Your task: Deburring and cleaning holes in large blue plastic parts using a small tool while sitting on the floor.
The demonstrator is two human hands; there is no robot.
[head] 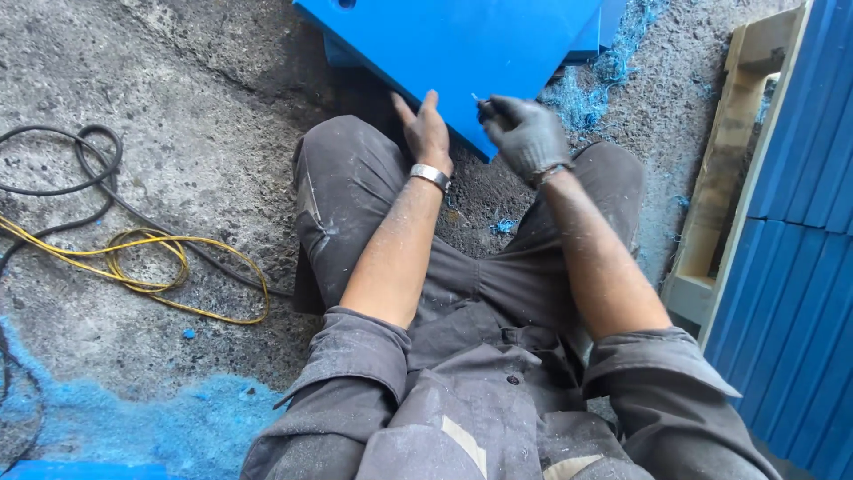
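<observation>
A big blue plastic panel [462, 44] lies on the ground in front of my knees. My bare left hand [425, 132], with a metal bracelet at the wrist, rests flat with its fingers against the panel's near edge. My right hand [526, 135] wears a dark glove and is closed on a small thin tool [477, 99] whose pale tip touches the panel's edge. I am seated on the ground in grey dusty work clothes.
Black cable [84, 156] and yellow cable [151, 267] coil on the concrete at left. Blue shavings [191, 422] pile at lower left and also beyond the panel. A wooden pallet [724, 169] and stacked blue boards [800, 231] stand at right.
</observation>
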